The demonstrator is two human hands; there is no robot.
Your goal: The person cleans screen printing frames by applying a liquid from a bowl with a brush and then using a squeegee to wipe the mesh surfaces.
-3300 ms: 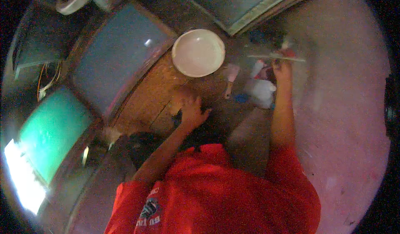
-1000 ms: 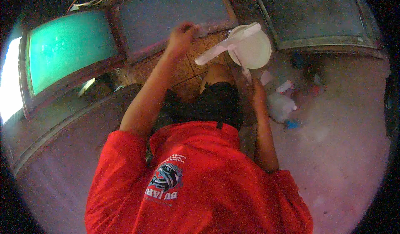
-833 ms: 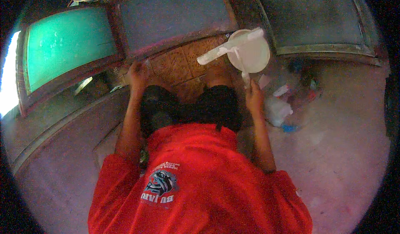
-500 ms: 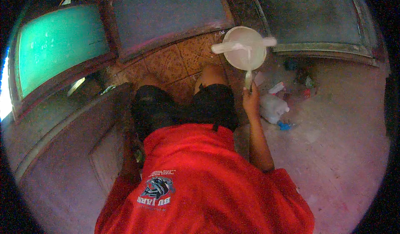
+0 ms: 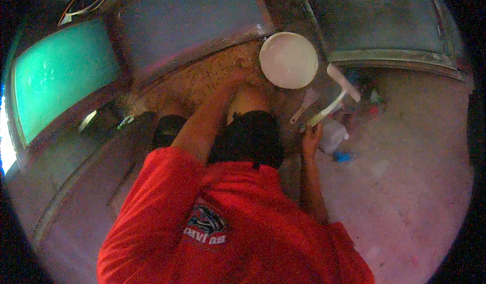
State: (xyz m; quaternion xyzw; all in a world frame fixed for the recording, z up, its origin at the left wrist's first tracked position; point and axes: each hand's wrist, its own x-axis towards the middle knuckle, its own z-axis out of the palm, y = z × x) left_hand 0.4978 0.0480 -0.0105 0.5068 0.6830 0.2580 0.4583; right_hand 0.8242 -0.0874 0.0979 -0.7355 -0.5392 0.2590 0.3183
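Observation:
My right hand [image 5: 311, 137] is closed around the handle of a pale T-shaped tool [image 5: 331, 104], much like a squeegee, its crossbar pointing away from me. Left of that crossbar is a round white tub [image 5: 288, 60], its inside pale pinkish-white. My left arm reaches forward over my thighs. My left hand [image 5: 242, 75] is close to the tub's left side; its fingers are too dim and smeared to make out, and I cannot tell whether it touches the tub.
A flat scraper-like tool [image 5: 304, 106] lies by my right hand. Beyond it are a whitish plastic bag [image 5: 334, 136], a blue scrap [image 5: 343, 157] and small litter. Framed panels stand around: green [image 5: 66, 76] at left, grey [image 5: 195, 23] ahead, dark [image 5: 377, 18] at right. Patterned brown tiles [image 5: 202, 84] lie ahead.
The T-shaped tool has moved from over the tub to its right and tilted. My left arm has come up from my side and reached forward toward the tub.

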